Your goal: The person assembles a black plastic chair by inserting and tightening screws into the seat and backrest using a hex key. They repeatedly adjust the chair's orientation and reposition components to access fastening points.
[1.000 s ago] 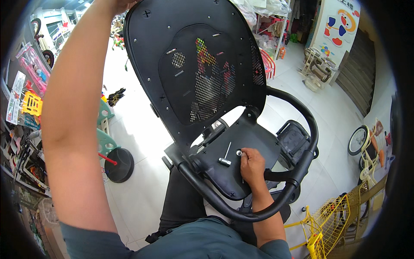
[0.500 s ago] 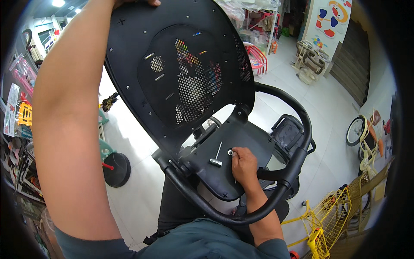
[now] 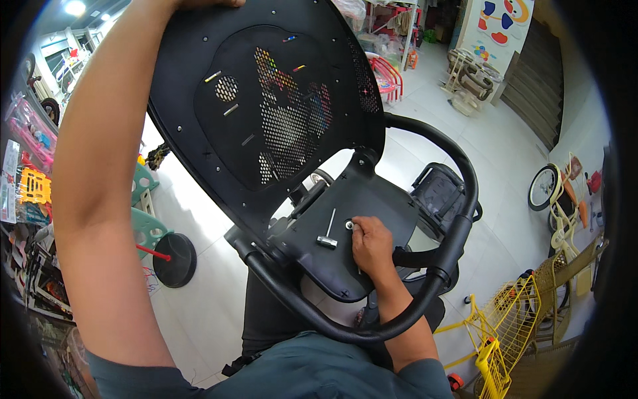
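A black child-seat backrest [image 3: 199, 100] stands tilted up, with perforated patches and small screws over its panel. At the upper picture edge, my left hand [image 3: 216, 3] grips the backrest; most of that hand is out of view. My right hand [image 3: 373, 247] is closed over the flat black seat panel [image 3: 382, 199], fingertips at a round metal nut or washer [image 3: 350, 225]. A thin rod end shows below these fingers, but what they hold is mostly hidden. Beside them on the panel lies a T-shaped metal wrench [image 3: 327, 241].
A padded black ring bar [image 3: 473, 179] curves round the seat. On the left are a black round base [image 3: 175, 259] and a green plastic piece [image 3: 147, 226]. A yellow wire basket [image 3: 515, 319] stands at lower right, a small wheeled frame [image 3: 548, 189] farther right.
The whole scene has shifted slightly left and up in view. Both hands keep their places on the seat, and the wrench still lies on the panel.
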